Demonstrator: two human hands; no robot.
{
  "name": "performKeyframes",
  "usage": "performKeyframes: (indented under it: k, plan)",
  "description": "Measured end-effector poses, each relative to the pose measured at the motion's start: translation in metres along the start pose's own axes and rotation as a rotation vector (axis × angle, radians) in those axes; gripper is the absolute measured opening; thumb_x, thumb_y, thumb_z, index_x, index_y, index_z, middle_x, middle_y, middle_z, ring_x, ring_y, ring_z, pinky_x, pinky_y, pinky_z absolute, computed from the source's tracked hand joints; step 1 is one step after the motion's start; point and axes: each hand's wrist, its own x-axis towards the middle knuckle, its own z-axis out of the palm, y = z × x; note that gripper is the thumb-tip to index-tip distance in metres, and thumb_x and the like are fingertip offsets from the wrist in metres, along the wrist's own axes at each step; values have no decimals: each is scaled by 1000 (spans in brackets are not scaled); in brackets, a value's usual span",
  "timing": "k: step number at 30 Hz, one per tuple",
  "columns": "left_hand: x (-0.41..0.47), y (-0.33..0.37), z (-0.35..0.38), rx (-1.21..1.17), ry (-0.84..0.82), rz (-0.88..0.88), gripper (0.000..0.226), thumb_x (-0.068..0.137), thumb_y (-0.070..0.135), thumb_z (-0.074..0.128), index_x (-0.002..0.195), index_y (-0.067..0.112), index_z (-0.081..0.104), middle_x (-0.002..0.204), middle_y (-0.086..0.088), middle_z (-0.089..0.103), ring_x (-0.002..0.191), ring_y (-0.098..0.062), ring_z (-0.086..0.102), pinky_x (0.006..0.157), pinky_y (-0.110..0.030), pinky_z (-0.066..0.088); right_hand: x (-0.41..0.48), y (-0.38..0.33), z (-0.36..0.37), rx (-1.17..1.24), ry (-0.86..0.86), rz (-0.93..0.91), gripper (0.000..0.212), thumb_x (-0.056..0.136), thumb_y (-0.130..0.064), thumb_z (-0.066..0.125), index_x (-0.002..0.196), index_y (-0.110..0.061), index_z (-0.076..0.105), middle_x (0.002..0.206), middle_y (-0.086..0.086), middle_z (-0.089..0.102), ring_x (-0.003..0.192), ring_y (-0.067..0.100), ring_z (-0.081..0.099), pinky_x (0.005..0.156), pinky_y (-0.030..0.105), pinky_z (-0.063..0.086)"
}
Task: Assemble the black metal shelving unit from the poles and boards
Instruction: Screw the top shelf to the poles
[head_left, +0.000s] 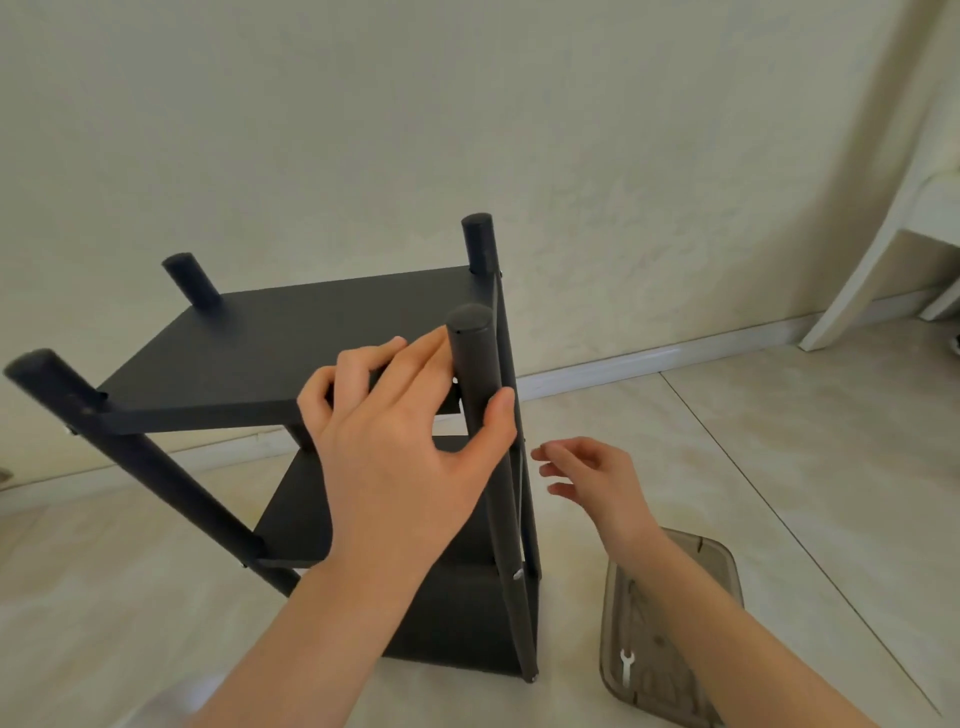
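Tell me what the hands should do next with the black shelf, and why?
Probably bring the empty right hand in to grasp the front pole. The left hand grips that pole where it meets the top board, while the right hand hovers open just beside it, holding nothing.

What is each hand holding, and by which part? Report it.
The left hand grips the front right pole near its capped top, fingers over the top board. The right hand holds nothing.
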Motion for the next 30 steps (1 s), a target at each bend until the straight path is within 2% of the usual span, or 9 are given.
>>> performKeyframes:
  k: [7, 11, 13, 17, 21, 23, 25, 28, 30]
  plan:
    - [9, 0, -6, -21, -48, -24, 45, 90, 55, 52, 101, 18, 76, 107, 5, 74, 108, -24, 59, 100, -46, 33, -46, -70, 31, 336, 22, -2, 21, 100, -22, 55, 103, -6, 69, 87, 1, 76, 83, 15, 72, 81, 30, 58]
    - [14, 0, -14, 2, -112, 12, 47, 88, 57, 51, 96, 19, 77, 100, 6, 75, 102, -22, 61, 105, -57, 33, -59, -70, 47, 319, 104, 44, 25, 102, -28, 51, 101, -10, 68, 87, 3, 75, 84, 16, 72, 80, 29, 57]
    - [18, -2, -19, 3, -145, 46, 49, 86, 60, 50, 92, 20, 78, 95, 8, 74, 98, -22, 61, 105, -60, 35, -63, -68, 58, 269, 107, 48, 25, 102, -30, 50, 99, -11, 66, 78, -1, 72, 76, 15, 70, 75, 30, 55]
    - [32, -5, -29, -27, -256, 46, 50, 79, 69, 46, 85, 27, 73, 85, 13, 66, 90, -18, 53, 99, -47, 38, -68, -66, 69, 321, 55, 20, 23, 105, -26, 44, 103, -7, 57, 68, 8, 71, 60, 22, 68, 71, 37, 60]
    - [49, -7, -29, -84, -468, 10, 31, 73, 74, 46, 69, 43, 44, 86, 20, 45, 90, -10, 35, 88, -30, 33, -65, -62, 67, 299, 51, 11, 22, 105, -26, 42, 103, -8, 55, 64, 11, 67, 50, 21, 62, 55, 23, 53]
    - [55, -10, -27, -133, -542, -24, 29, 71, 71, 50, 76, 43, 54, 89, 19, 42, 92, -9, 33, 84, -28, 36, -62, -62, 68, 301, 38, -4, 22, 105, -26, 41, 102, -8, 54, 61, 11, 64, 46, 19, 57, 51, 22, 50]
    - [61, -13, -26, -217, -607, -98, 42, 72, 68, 58, 97, 35, 69, 98, 20, 44, 100, -6, 36, 89, -30, 44, -58, -63, 70, 316, 44, -21, 22, 106, -26, 40, 101, -9, 54, 60, 12, 63, 45, 19, 56, 49, 23, 49]
    - [72, -15, -24, -336, -666, -172, 36, 80, 53, 73, 109, 30, 72, 120, 25, 49, 112, -3, 47, 102, -38, 45, -52, -61, 73, 337, 85, -20, 24, 106, -27, 40, 101, -10, 56, 60, 13, 64, 45, 19, 57, 47, 21, 49]
    - [76, -16, -20, -356, -686, -180, 30, 82, 49, 73, 107, 31, 71, 120, 24, 57, 116, -6, 54, 108, -44, 40, -46, -61, 74, 340, 111, -23, 25, 106, -29, 40, 101, -10, 56, 60, 13, 64, 45, 19, 56, 46, 21, 48]
